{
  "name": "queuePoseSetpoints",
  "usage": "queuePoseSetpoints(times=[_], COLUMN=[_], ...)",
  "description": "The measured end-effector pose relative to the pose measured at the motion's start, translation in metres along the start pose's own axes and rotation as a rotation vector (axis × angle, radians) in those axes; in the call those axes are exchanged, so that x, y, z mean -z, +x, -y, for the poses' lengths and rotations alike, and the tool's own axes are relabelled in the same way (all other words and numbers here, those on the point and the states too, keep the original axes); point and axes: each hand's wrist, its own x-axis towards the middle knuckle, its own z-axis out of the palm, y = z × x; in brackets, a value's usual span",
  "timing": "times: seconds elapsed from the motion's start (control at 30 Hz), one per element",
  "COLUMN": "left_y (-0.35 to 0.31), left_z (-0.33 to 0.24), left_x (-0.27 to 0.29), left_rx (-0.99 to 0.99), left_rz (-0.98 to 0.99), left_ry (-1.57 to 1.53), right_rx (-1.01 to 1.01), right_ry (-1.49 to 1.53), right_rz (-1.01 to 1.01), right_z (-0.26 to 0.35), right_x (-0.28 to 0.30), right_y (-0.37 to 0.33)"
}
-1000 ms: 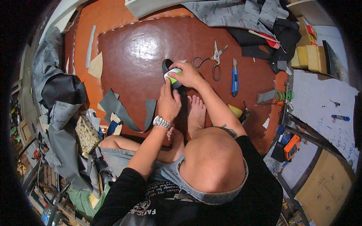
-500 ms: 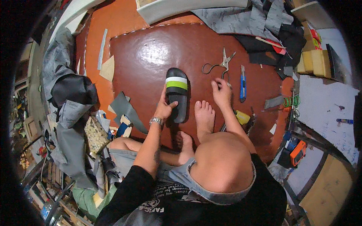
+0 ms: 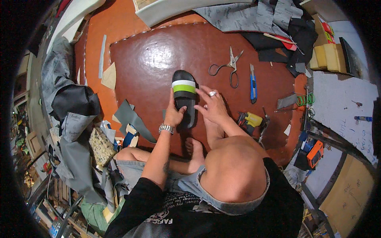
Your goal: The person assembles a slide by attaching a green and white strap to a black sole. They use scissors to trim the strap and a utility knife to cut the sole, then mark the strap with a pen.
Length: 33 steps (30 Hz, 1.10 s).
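Observation:
A black slide sandal (image 3: 185, 85) with a white and lime-green striped strap is held above the red-brown floor covering (image 3: 139, 87), its toe end pointing away from me. My left hand (image 3: 175, 112) grips its left edge near the heel, the thumb lying on the footbed. At the sandal's right side, my right hand (image 3: 213, 105) has its fingers spread, the fingertips close to the strap; whether they touch it I cannot tell. A ring sits on one of those fingers. Beyond my right hand lie the open scissors (image 3: 231, 66) and a blue utility knife (image 3: 253, 85).
To the right of my knee lies a yellow and black tool (image 3: 253, 119). Dark leather scraps (image 3: 133, 121) lie left of the sandal. Grey material (image 3: 238, 18) is heaped at the far edge, and yellow foam blocks (image 3: 329, 56) stand far right.
My right hand has moved left from beside the scissors to the sandal, and its fingers have spread. The left hand still grips the sandal. The whole view has shifted slightly.

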Motion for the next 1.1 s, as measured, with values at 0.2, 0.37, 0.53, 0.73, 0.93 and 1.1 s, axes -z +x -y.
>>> queuePoseSetpoints(times=[0.2, 0.37, 0.53, 0.73, 0.93, 1.1], left_y=[0.004, 0.004, -0.004, 0.002, 0.005, 0.022], left_z=[0.005, 0.007, 0.001, -0.014, -0.028, -0.019], left_x=[-0.001, -0.022, -0.044, -0.034, -0.029, -0.016], left_rx=[0.103, 0.298, 0.288, 0.358, 0.342, 0.254], left_rz=[0.004, 0.039, -0.084, 0.076, 0.154, 0.263], left_ry=[0.19, 0.346, 0.346, 0.458, 0.619, 0.719], right_rx=[0.019, -0.233, -0.173, -0.308, -0.248, -0.319], right_ry=[-0.07, -0.093, -0.137, 0.019, -0.515, -0.374], right_rz=[0.01, -0.184, -0.088, 0.04, 0.137, -0.02], right_z=[-0.002, -0.049, -0.062, 0.009, 0.023, 0.026], right_x=[0.0, 0.025, 0.04, -0.054, -0.088, -0.098], right_y=[-0.001, -0.103, -0.192, -0.097, -0.062, -0.063])
